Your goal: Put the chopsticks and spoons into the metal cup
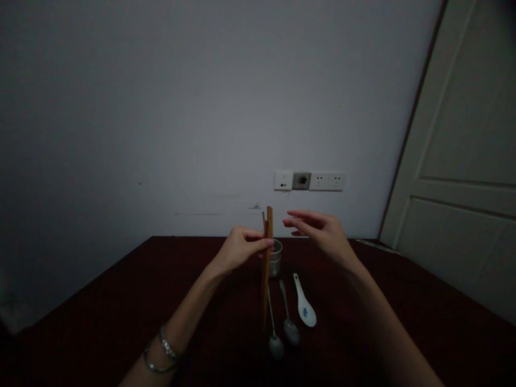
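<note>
- Centre: left hand [244, 248] grips upright chopsticks [266, 282] before a metal cup [275, 264].
- Right of centre: right hand [322, 231], fingers curved.
- Lower centre: two metal spoons [291, 331], white spoon [305, 309] on dark-red table [161, 277].

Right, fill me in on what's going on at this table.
A person's left hand holds a bundle of wooden chopsticks roughly upright. The right hand is raised beside them, fingers apart from the bundle, holding nothing visible. A metal cup stands just behind the chopsticks. Nearer the person, two metal spoons and a white spoon lie on the dark table.
</note>
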A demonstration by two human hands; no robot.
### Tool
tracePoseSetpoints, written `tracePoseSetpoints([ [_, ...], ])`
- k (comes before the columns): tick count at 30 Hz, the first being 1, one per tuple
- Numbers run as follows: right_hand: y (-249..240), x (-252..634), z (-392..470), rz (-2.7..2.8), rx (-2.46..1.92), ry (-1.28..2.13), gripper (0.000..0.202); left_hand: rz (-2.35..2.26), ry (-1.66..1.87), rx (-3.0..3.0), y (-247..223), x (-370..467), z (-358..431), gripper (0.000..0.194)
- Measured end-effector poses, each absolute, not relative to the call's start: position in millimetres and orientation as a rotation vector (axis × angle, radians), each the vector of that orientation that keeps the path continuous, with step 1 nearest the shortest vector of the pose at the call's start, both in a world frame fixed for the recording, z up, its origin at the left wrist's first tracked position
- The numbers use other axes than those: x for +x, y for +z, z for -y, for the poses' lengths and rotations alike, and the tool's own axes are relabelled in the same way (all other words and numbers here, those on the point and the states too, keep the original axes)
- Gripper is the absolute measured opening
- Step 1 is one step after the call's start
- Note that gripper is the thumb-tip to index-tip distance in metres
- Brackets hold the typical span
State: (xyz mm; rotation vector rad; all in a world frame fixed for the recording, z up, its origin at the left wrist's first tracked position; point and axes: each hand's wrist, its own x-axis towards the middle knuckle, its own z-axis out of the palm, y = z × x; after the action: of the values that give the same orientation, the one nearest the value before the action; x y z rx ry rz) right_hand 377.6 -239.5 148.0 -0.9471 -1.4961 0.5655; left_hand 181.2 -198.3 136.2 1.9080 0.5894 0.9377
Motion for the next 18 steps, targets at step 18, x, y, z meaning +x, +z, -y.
tracePoseSetpoints([
  [18,102.4,331.0,214.5,1.802,-0.972,1.057,0.034,-0.704,1.086,1.808,138.4,170.9,184.9,0.023],
])
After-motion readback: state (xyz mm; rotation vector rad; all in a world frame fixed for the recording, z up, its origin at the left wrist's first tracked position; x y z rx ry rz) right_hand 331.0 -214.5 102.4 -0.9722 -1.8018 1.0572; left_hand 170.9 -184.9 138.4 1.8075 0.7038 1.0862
